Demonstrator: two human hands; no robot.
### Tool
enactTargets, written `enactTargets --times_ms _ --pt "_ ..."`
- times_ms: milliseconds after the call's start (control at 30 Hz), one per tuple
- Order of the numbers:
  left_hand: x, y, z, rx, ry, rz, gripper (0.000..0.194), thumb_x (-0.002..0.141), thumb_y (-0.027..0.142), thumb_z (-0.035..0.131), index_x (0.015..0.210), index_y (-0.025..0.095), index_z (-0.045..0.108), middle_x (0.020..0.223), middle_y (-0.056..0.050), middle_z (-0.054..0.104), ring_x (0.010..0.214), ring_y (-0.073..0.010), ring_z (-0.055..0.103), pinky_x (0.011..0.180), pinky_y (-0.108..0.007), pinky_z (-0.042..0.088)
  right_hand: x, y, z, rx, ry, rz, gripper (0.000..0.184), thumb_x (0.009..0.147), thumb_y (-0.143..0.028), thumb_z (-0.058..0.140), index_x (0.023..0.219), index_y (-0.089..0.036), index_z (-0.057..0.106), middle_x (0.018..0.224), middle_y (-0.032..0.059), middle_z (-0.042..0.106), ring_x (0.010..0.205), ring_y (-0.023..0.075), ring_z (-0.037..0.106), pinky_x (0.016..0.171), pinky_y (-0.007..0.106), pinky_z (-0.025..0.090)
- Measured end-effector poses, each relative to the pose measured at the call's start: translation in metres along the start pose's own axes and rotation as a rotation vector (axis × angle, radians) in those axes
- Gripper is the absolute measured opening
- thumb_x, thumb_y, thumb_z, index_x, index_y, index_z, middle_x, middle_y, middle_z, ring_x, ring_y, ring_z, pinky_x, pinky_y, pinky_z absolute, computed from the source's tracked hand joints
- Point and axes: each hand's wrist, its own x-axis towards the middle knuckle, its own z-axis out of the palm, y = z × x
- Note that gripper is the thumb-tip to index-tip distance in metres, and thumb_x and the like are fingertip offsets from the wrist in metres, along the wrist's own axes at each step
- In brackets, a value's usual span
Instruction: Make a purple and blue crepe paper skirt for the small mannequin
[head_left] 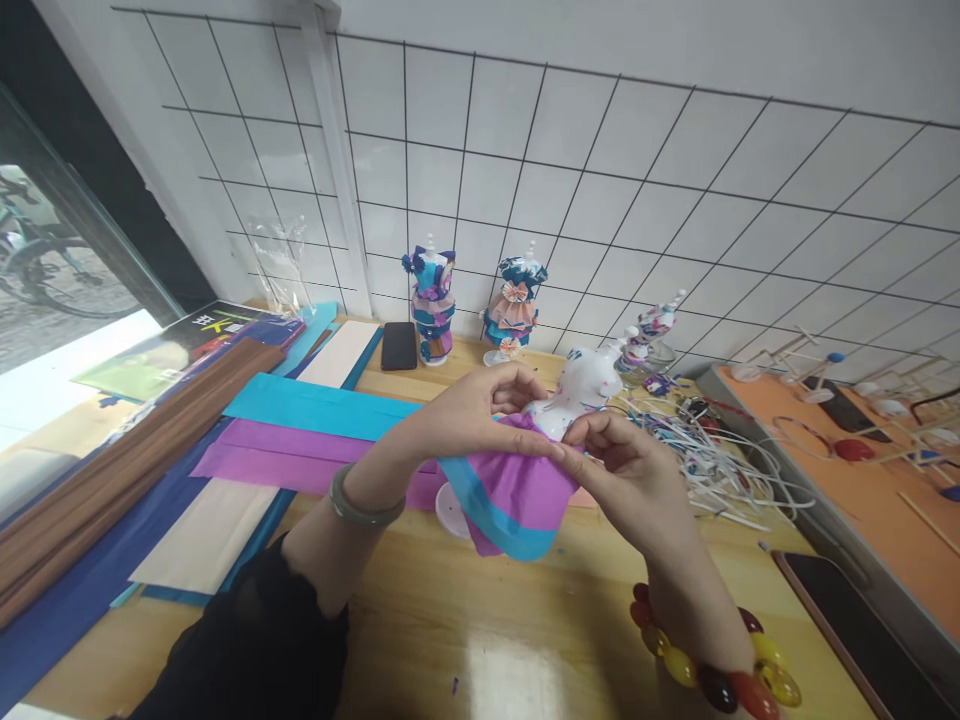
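A small white dress-form mannequin (pixel 577 385) with coloured specks is tilted to the right between my hands. Around its waist sits a gathered purple paper skirt (pixel 525 485) with a blue band along its lower edge. My left hand (pixel 502 410) pinches the skirt's top edge, its thumb lying across the gathers. Opposite it, my right hand (pixel 622 460) is closed on the same edge, its thumb meeting the left thumb at the front. Below the skirt, part of the mannequin's round white base (pixel 452 510) shows.
Crepe paper strips (pixel 300 455) in several colours lie at left. Two dressed mannequins (pixel 433 305) and a black phone (pixel 399 346) stand or lie near the wall. A heap of white strips (pixel 712 460) is at right, beside an orange tray (pixel 862 490) and a larger phone (pixel 847 620).
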Motion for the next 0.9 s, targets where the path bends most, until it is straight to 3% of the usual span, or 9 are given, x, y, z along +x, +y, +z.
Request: enactTargets --times_ms 300,533,633,733,800,900 --pt "0.004 -0.005 -0.002 -0.047 -0.006 -0.061 0.044 0.058 0.027 0.079 0.093 0.017 0.054 0.097 -0.004 0.058 0.096 -0.0160 0.056 0.086 -0.034 0.044 0.002 0.002 -0.002 0.050 -0.063 0.055 0.016 0.075 -0.032 0.070 0.080 -0.022 0.059 0.074 -0.0011 0.055 0.065 0.0110 0.051 0.056 0.023 0.045" --pt "0.004 -0.005 -0.004 -0.038 0.054 -0.088 0.041 0.061 0.025 0.077 0.094 0.016 0.054 0.096 -0.004 0.058 0.092 -0.0136 0.057 0.085 -0.031 0.044 0.004 0.009 -0.005 0.008 -0.071 0.046 0.015 0.079 -0.034 0.065 0.086 -0.022 0.060 0.076 0.0010 0.058 0.068 0.0130 0.054 0.059 0.026 0.047" --pt "0.005 -0.005 -0.008 -0.052 0.161 -0.078 0.041 0.061 0.027 0.077 0.093 0.016 0.053 0.094 -0.003 0.059 0.089 -0.0130 0.057 0.081 -0.029 0.044 0.004 0.009 -0.006 -0.085 0.011 -0.061 0.016 0.081 -0.033 0.064 0.092 -0.023 0.059 0.094 0.0047 0.061 0.084 0.0176 0.059 0.073 0.034 0.050" --pt "0.006 -0.006 -0.015 -0.055 0.317 -0.083 0.040 0.064 0.032 0.075 0.094 0.016 0.054 0.090 -0.002 0.060 0.086 -0.0129 0.057 0.079 -0.028 0.044 0.002 0.001 -0.004 -0.243 0.049 -0.275 0.031 0.079 -0.031 0.066 0.106 -0.025 0.054 0.120 0.0080 0.055 0.113 0.0245 0.051 0.096 0.046 0.041" --pt "0.007 -0.007 -0.020 -0.069 0.399 -0.102 0.041 0.066 0.035 0.074 0.097 0.017 0.054 0.087 -0.002 0.061 0.084 -0.0131 0.058 0.078 -0.028 0.044 0.000 -0.006 -0.002 -0.398 0.014 -0.422 0.045 0.076 -0.032 0.069 0.115 -0.026 0.050 0.124 0.0098 0.051 0.119 0.0269 0.045 0.099 0.049 0.037" --pt "0.008 -0.009 -0.023 -0.082 0.479 -0.111 0.044 0.066 0.037 0.073 0.101 0.017 0.053 0.084 -0.001 0.060 0.081 -0.0128 0.058 0.076 -0.027 0.043 -0.003 -0.011 0.006 -0.622 0.010 -0.581 0.054 0.074 -0.031 0.070 0.122 -0.023 0.046 0.116 0.0125 0.052 0.112 0.0283 0.047 0.092 0.048 0.042"
